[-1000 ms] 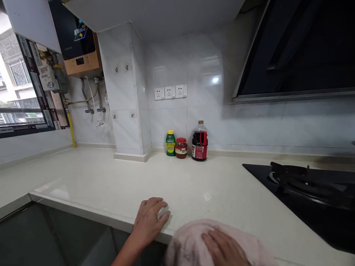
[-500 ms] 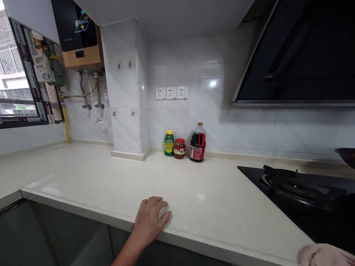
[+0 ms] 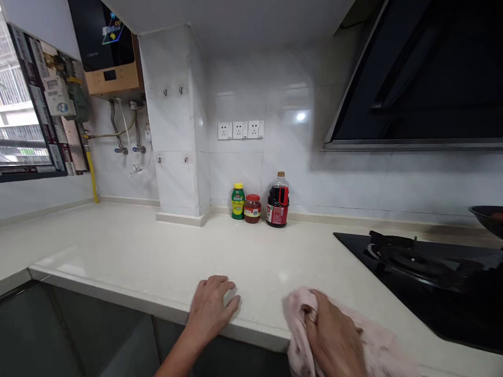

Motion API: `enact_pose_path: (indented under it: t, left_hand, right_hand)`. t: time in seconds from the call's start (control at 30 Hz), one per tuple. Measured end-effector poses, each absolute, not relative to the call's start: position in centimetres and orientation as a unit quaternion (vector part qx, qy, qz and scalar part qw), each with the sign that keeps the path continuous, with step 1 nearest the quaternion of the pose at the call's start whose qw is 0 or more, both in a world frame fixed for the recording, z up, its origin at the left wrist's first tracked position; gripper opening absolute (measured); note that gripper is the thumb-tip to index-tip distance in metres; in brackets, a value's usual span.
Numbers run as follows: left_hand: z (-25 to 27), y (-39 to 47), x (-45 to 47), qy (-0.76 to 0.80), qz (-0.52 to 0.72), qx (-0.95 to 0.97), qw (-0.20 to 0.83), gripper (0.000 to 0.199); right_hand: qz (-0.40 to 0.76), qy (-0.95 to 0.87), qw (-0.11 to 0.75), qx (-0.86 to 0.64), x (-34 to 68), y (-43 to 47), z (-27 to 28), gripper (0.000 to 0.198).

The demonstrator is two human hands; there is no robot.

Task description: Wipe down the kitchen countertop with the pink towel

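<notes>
In the head view, the pink cloth (image 3: pixel 299 317) lies beneath and around the right hand (image 3: pixel 336 332), at the front edge of the pale table (image 3: pixel 157 256). That hand is closed on it, a fold bunched up on the thumb side and the rest spread out flatter to the right. The left hand (image 3: pixel 214 306) is open and holds nothing; its fingers are loosely bent on the tabletop, to the left of the cloth and apart from it. The cloth looks soft and fluffy, with darker stains and rumpled folds, and part of it hangs over the rim. The table is smooth and glossy. Near the tiled wall stand a green plastic bottle (image 3: pixel 238 203), a squat red-lidded jar (image 3: pixel 252 210) and a larger bottle of dark liquid (image 3: pixel 277 209). To the right lies a flat black hob (image 3: pixel 451 319), its surface shiny.
</notes>
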State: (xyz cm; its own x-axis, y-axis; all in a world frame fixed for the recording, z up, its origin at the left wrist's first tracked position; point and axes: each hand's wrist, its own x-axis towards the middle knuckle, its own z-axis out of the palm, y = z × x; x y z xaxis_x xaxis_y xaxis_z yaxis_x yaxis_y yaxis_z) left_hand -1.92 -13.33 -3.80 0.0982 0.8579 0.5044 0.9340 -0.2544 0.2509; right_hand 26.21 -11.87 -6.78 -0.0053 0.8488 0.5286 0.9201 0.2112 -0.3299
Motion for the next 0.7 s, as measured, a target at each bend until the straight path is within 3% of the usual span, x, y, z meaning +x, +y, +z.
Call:
enact_pose_path:
  t: [0.17,0.37,0.5,0.7]
  left_hand:
    - [-3.7,-13.6,-2.1,-0.599,-0.298,-0.742,0.055,0.023]
    - [-3.8,-13.9,-2.2,-0.598,-0.307,-0.739,0.04,0.022]
    - [-4.2,-13.8,-2.3,-0.591,-0.323,-0.737,0.046,0.021]
    - [-4.6,-13.8,-2.4,-0.584,-0.334,-0.739,0.04,0.024]
  right_hand:
    - [0.065,-0.748,0.287,-0.594,27.4,-8.1,-5.3,0.027]
    - [-0.014,-0.652,0.203,-0.73,35.2,-1.9,-4.7,0.017]
    - [-0.066,-0.622,0.18,-0.759,36.2,-1.9,-5.4,0.024]
    - [-0.105,-0.738,0.217,-0.63,35.5,-5.8,-9.9,0.047]
